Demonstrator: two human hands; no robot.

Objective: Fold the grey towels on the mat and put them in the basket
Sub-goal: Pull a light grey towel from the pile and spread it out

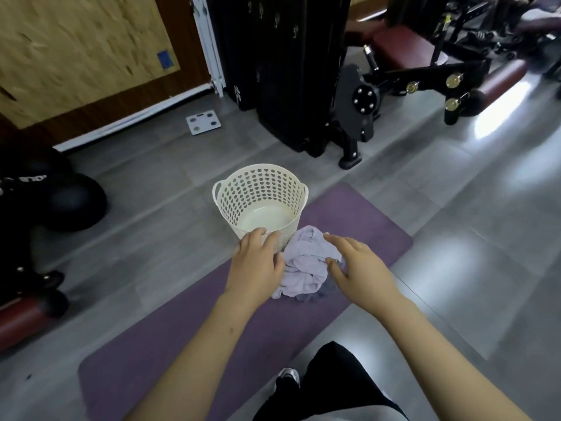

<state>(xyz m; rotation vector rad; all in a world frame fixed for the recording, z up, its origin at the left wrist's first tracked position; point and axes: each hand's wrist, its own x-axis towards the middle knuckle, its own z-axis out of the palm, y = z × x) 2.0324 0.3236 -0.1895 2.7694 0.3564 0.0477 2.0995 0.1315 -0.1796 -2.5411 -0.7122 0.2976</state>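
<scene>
A crumpled heap of light grey towels (303,265) lies on the purple mat (188,335), just in front of a cream perforated basket (261,196) that stands at the mat's far left edge with nothing inside. My left hand (258,262) hovers over the heap's left side and the basket's near rim, fingers loosely bent, holding nothing. To the right of the heap, my right hand (358,262) reaches in with fingers spread, its thumb at the heap's right edge. A darker grey towel (326,288) peeks out beneath the pile.
Black gym machines (303,71) with maroon pads stand behind the basket. A white bathroom scale (202,122) lies on the grey floor by the wall. Dark exercise balls (69,202) sit at the left. My black-trousered leg and shoe (288,378) are at the mat's near right.
</scene>
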